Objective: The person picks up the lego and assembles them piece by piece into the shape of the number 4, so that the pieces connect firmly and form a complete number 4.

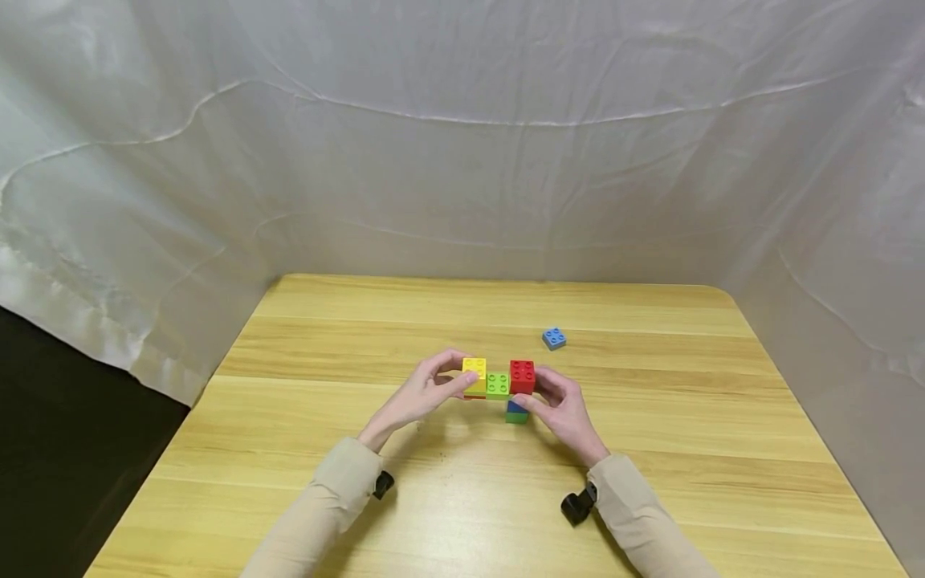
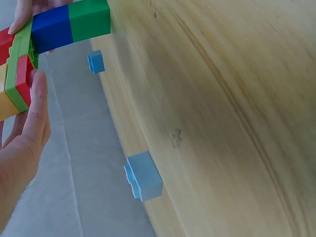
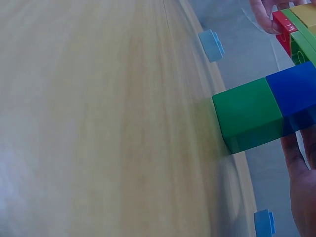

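Note:
A toy brick structure stands on the table: a green brick (image 3: 249,113) at the bottom, a blue brick (image 3: 294,94) on it, then a lime-green brick (image 1: 498,386) reaching left across the top. Its right end carries a red brick (image 1: 522,376), its left end a yellow brick (image 1: 474,368), with another red brick (image 2: 23,79) underneath. My left hand (image 1: 426,389) grips the left end, thumb on the yellow brick and fingers round the back. At the other end, my right hand (image 1: 567,405) holds the structure between thumb and fingers, around the upper red brick.
Behind the structure lies a loose blue brick (image 1: 554,338). The left wrist view shows a second, light blue brick (image 2: 144,177) near the table's far edge. Pale fabric (image 1: 506,177) hangs beyond the wooden table (image 1: 650,385).

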Motion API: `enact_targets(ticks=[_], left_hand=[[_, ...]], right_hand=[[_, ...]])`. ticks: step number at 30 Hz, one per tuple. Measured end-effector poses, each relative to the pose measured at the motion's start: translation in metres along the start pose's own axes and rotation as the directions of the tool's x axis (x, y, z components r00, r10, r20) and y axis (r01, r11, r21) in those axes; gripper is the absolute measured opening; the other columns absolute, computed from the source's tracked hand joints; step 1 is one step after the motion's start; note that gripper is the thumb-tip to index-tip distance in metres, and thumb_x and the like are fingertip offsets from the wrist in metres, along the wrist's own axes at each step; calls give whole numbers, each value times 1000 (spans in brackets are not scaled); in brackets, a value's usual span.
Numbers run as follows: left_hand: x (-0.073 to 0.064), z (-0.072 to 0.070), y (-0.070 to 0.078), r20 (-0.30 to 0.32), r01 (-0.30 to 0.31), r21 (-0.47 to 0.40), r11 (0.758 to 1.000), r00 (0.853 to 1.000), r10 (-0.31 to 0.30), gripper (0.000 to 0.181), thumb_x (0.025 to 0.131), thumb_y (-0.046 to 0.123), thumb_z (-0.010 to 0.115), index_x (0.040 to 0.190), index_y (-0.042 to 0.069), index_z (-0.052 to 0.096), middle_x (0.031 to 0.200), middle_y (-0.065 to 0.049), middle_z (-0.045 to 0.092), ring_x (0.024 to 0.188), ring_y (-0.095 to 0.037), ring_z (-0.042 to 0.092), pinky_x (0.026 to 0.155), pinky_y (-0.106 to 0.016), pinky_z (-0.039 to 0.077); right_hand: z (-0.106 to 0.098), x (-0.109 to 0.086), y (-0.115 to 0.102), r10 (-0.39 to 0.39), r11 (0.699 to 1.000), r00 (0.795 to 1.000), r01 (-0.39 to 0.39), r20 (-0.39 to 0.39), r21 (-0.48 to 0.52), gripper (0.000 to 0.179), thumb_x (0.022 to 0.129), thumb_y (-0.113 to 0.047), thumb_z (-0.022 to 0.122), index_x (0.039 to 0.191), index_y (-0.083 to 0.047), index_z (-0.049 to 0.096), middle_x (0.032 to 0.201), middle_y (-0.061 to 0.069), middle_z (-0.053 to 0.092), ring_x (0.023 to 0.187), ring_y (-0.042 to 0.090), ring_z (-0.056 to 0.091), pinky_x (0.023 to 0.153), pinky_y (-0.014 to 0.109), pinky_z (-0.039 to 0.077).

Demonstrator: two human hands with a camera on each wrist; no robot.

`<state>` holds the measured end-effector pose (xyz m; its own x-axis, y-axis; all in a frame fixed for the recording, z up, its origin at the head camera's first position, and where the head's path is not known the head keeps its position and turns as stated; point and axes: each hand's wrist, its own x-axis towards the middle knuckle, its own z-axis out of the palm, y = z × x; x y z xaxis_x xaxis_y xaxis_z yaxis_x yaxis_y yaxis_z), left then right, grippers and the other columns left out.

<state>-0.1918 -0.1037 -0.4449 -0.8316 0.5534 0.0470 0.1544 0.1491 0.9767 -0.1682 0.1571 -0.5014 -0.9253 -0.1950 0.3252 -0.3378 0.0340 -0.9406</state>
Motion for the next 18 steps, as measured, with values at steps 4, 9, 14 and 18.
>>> enact_targets(ticks=[4, 9, 14, 18], left_hand=[[0, 0, 1, 10, -2, 8, 1000, 1000, 2, 35, 101, 20, 61, 130, 1, 57, 125, -24, 61, 97, -39, 71, 91, -62, 56], [0, -1, 3, 23, 3, 9, 1000, 1000, -3, 35, 102, 19, 60, 130, 0, 56, 124, -24, 60, 97, -38, 70, 91, -62, 56], [0, -2, 5, 45, 10, 16, 1000, 999, -11, 37, 102, 21, 59, 132, 0, 54, 126, -24, 59, 98, -30, 70, 92, -60, 56], [0, -3, 6, 65, 22, 16, 1000, 998, -23, 39, 103, 23, 59, 135, 2, 52, 128, -23, 58, 99, -27, 71, 92, -60, 57]], right_hand=[[0, 0, 0, 9, 1000, 1000, -9, 2, 0, 44, 87, 2, 74, 127, 11, 59, 113, -22, 69, 105, -2, 66, 95, 15, 54], [-1, 0, -2, 30, 1000, 1000, -30, 2, 0, 44, 87, 1, 74, 127, 11, 59, 112, -22, 69, 105, -1, 66, 95, 15, 54], [-1, -1, -4, 43, 999, 999, -43, -3, 5, 43, 87, 1, 74, 127, 11, 60, 111, -21, 70, 104, -1, 66, 95, 15, 54], [-1, -1, -3, 43, 999, 999, -43, -3, 7, 43, 87, 2, 74, 127, 11, 59, 111, -22, 70, 104, -1, 66, 95, 15, 54]])
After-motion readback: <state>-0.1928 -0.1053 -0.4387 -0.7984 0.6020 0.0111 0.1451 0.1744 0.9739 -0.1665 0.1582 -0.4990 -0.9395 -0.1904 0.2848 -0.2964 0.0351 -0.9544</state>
